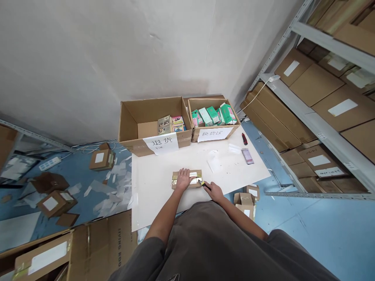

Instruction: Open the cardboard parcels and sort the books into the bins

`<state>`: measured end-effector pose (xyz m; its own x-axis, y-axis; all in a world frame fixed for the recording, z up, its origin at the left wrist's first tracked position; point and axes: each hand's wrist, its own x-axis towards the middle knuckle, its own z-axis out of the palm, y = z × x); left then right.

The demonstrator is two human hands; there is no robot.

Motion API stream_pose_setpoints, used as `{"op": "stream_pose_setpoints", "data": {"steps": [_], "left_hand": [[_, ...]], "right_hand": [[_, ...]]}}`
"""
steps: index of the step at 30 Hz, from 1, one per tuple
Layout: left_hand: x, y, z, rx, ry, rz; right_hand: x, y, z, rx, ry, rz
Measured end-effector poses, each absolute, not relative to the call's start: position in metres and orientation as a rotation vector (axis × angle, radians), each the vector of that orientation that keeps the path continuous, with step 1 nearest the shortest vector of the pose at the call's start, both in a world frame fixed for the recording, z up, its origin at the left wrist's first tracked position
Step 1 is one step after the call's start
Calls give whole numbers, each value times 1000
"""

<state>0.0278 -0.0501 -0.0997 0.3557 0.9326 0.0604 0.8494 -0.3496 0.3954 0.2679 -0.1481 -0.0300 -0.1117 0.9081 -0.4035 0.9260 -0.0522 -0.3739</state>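
A small taped cardboard box [193, 184] lies flat near the front of the white tabletop. Across its left half rests my left hand [183, 178], its fingertips at the far edge and the thumb stretched along the top, holding it down. My right hand [215, 191] is closed round a utility knife [202, 184] with a dark and yellow handle. The knife's tip is at the tape on the box's right part; whether it has cut in, I cannot tell. A white label [193, 174] shows on the box top.
Behind stand a large open carton [131, 146] with several small boxes and a smaller carton [194, 135] with green boxes. A red knife [244, 138], a blurred purple packet [247, 156] and crumpled white paper [213, 161] lie right. Shelving [310, 111] stands right; paper scraps [113, 195] litter the floor left.
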Motion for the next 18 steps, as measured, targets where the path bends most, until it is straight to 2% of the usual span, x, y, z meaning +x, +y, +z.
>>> {"op": "stream_pose_setpoints", "data": {"steps": [8,13,16,18], "left_hand": [[31,-55,-104,2352,1588,504],[32,-57,-106,2331,1634,584],[31,-58,-103,2330,1632,602],[30,-59,-98,2326,1628,576]], "right_hand": [[255,-133,-35,2119,2091,-583],[327,-135,-39,2475,1640,-507],[381,-136,-47,2462,1804,-666],[393,-137,-59,2508,1895,-925]]}}
